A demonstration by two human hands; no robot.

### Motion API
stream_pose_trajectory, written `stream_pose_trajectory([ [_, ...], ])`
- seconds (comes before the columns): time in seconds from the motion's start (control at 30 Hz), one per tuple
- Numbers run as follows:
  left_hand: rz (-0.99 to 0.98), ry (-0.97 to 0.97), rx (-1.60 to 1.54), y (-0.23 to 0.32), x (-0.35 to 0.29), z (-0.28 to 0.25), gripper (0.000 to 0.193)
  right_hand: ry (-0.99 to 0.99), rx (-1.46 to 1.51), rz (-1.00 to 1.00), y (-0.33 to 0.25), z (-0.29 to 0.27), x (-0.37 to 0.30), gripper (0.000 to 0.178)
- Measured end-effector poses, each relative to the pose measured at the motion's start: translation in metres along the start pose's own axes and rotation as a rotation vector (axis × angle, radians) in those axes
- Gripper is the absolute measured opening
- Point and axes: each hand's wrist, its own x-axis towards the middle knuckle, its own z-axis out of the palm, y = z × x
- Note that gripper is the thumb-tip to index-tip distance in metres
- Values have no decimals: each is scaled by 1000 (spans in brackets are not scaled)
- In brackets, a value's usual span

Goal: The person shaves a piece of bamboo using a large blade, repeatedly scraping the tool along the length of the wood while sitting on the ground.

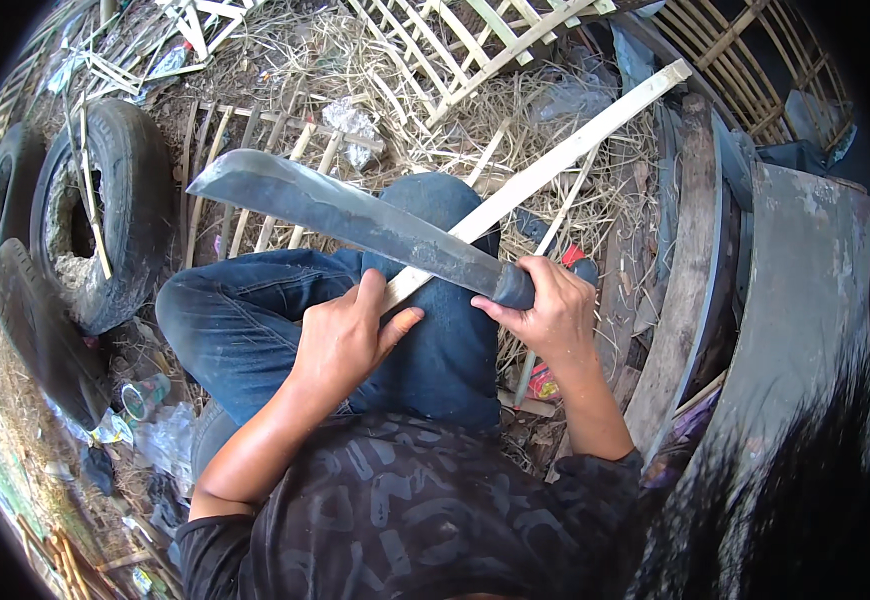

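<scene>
My right hand [553, 308] is wrapped round the dark handle of a machete [355, 215]. Its broad grey blade reaches up and left in front of me, crossing above a pale bamboo strip [575, 150]. The near end of that strip is in my left hand [343, 335], thumb along one side and fingers round it. From there the strip slants up to the far right, over my jeans-clad knee [430, 200]. Where the two cross, I cannot tell whether blade and strip touch.
Old tyres [105, 215] stand and lean at the left. Straw and shavings [305, 60] litter the ground ahead, with a bamboo lattice [455, 50] beyond. A wooden beam [683, 270] and a grey board [800, 300] run along the right. Near the tyres lies a plastic cup [145, 397].
</scene>
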Motion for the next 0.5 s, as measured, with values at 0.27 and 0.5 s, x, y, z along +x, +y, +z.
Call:
stream_pose_trajectory([
  [0.27, -36, -131, -126, 1, 4, -4, 60, 10, -48, -193, 28, 11, 14, 60],
  [0.5, -97, -209, -73, -10, -10, -5, 61, 179, -220, 208, 87, -27, 39, 52],
])
